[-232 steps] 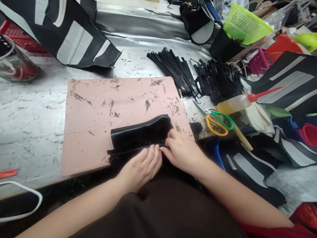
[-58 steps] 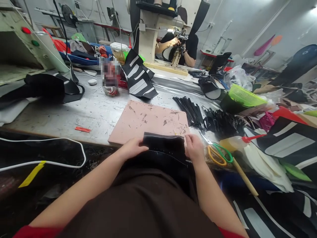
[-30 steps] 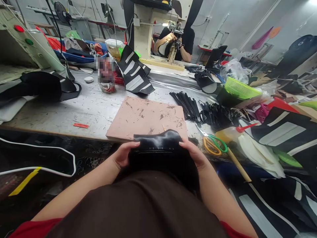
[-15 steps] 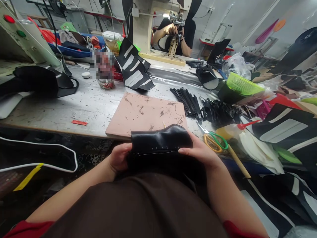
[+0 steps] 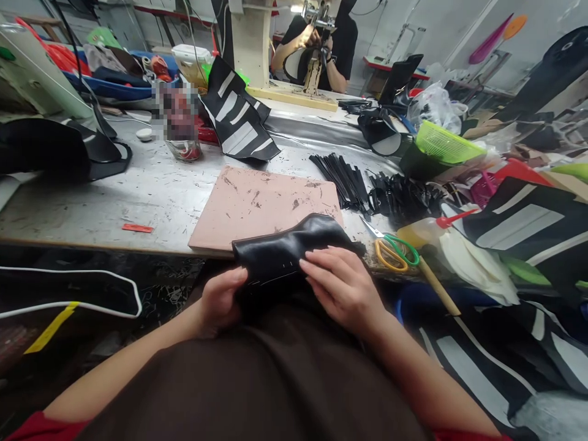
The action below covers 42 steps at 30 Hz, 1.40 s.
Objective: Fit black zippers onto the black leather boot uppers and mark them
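A folded piece of black leather (image 5: 280, 241) with a line of white stitching and short white marks lies across my lap, its far part over the front of the pinkish board (image 5: 266, 196). My left hand (image 5: 225, 297) grips its left end, thumb on top and fingers hidden underneath. My right hand (image 5: 344, 285) rests on the leather's right half, fingers stretched out flat beside the marks. Just right of the leather lie scissors (image 5: 395, 252) with one green and one orange handle.
Bundles of thin black strips (image 5: 342, 180) lie behind the board. At right are a glue bottle (image 5: 420, 233) with a red nozzle, a wooden handle (image 5: 438, 286) and a green basket (image 5: 448, 144). A striped black piece (image 5: 239, 116) stands behind. Another person (image 5: 316, 46) works at a machine.
My right hand has let go of the leather's right end and moved left onto its top. The leather's right end now rises and reaches further right. The view has shifted slightly.
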Available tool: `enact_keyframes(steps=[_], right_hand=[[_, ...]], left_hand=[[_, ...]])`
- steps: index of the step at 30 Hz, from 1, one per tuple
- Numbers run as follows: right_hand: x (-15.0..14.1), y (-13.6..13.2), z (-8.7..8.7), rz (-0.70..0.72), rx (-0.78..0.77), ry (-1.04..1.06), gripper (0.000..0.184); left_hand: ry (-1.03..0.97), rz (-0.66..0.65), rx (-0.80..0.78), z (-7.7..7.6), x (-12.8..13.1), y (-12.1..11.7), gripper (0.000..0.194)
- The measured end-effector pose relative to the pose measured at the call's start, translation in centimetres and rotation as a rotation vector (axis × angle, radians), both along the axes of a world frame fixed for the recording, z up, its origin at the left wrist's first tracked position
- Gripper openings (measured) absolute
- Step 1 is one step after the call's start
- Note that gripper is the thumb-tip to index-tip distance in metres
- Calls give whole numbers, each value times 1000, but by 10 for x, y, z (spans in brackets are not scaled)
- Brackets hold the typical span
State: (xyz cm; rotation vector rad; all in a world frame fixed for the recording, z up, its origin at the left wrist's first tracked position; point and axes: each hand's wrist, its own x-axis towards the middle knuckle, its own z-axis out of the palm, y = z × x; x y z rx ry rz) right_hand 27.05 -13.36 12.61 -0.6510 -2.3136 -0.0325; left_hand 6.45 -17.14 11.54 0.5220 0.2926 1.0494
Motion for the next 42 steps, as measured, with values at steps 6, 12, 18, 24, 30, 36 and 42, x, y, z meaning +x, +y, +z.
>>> enact_keyframes(steps=[6,12,18,24,30,36,42], right_hand=[[-7,-4,7,-10,-119,61,9],[-7,-3,13,10,-121,-29,11],[-9,-5,14,24,-110,-30,11],[-10,-5,14,19,-115,-36,11],[-10,-7,12,-24,-161,-54,11],[-12,-6,5,-143,-235,41,9],[1,7,3,-238,-281,126,21]], left_hand=[[90,53,-103,-3,-1,-5,14],[109,21,-154,2,-2,-6,23],[160,23,-102,2,-2,-5,31],[199,-5,-25,-4,-4,-10,38],[259,-40,-28,-18,-13,-12,47],[201,-51,-105,-26,-15,-13,41],[110,-8,-119,-9,1,-7,47]])
